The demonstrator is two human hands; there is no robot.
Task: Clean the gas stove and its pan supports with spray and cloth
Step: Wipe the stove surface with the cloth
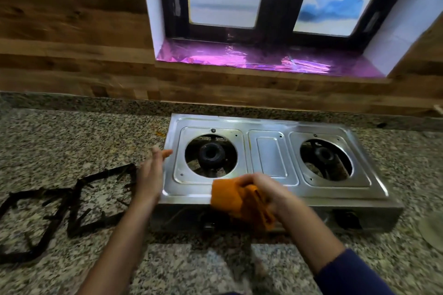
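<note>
Right hand has its fingers curled round a bunched orange cloth, gripping it at the near edge of the gas stove, where the cloth drapes over the front lip. Left hand is held with fingers straight and together, edge-on just beside the stove's left rim; motion blur hides whether it touches. The cloth looks soft, light and limp, so it probably handles best wadded in the palm. The stove is a low, stiff box of shiny pressed steel, likely slick and light enough to slide under rubbing, so bracing its left side seems sensible. Two round openings show dark cast burners, one on the left and one on the right, with a raised rectangular panel between them. The pan supports are off the stove, lying to the left on the speckled granite counter: two black square frames of thin bars with inward prongs, probably heavy, rigid and rough, best lifted by a side bar. No spray bottle is in view. Far behind are a wood-patterned wall and a window sill lined with pink foil.
</note>
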